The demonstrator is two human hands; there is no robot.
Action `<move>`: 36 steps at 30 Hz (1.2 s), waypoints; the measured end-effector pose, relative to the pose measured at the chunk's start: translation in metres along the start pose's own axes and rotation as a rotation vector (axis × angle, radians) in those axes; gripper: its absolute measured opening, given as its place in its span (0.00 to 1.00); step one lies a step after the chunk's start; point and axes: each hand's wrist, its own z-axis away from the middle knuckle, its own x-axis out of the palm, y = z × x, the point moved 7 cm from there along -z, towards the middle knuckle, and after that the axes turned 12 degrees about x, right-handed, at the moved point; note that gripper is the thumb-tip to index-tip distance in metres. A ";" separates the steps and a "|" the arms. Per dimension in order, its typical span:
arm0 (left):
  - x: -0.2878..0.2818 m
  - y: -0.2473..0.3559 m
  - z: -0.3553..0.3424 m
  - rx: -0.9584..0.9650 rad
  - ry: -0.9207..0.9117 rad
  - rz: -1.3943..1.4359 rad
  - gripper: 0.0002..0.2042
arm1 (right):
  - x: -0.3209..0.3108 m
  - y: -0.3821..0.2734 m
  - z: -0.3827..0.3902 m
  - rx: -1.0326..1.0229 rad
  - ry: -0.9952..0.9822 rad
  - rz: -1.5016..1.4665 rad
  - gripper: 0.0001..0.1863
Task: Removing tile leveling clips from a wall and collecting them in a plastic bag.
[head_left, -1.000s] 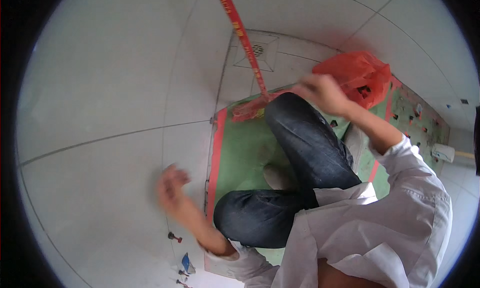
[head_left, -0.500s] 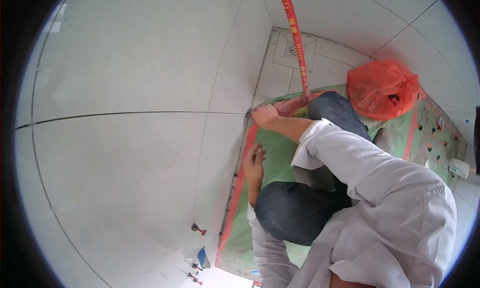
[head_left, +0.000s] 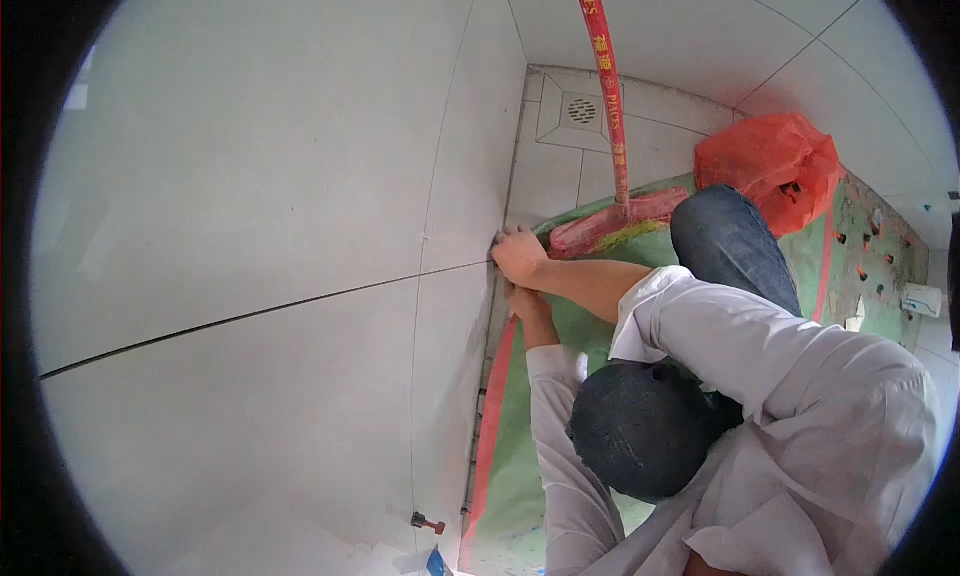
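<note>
My right hand is at the foot of the large white wall tile, where a dark joint meets the floor edge. Its fingers are curled in against the wall's base, and whatever they pinch is too small to make out. Just below it, my left hand reaches to the same spot. Its fingers are mostly hidden by the right hand and wrist. Beneath both forearms lies a green floor sheet with a red stripe along the wall. A narrow gap runs between wall and sheet.
A red broom with yellow-green bristles rests just beyond my hands, its handle rising past the floor drain. A red plastic bag sits at the far right. A small red-and-black tile clip sticks out of the wall joint below.
My left hand has moved up and forward to join the right at the wall's base. The right hand has shifted slightly in the view, which has moved too, and its fingers now curl in.
</note>
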 end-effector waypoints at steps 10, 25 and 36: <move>0.055 -0.014 0.039 -0.099 0.128 -0.017 0.15 | 0.030 0.045 -0.018 0.004 -0.198 -0.088 0.13; 0.144 0.050 0.070 0.249 0.108 -1.646 0.22 | 0.109 0.121 -0.045 -0.059 -0.483 -0.280 0.21; 0.063 0.041 0.035 0.132 0.084 -0.821 0.18 | 0.060 0.058 -0.015 0.018 -0.299 -0.291 0.24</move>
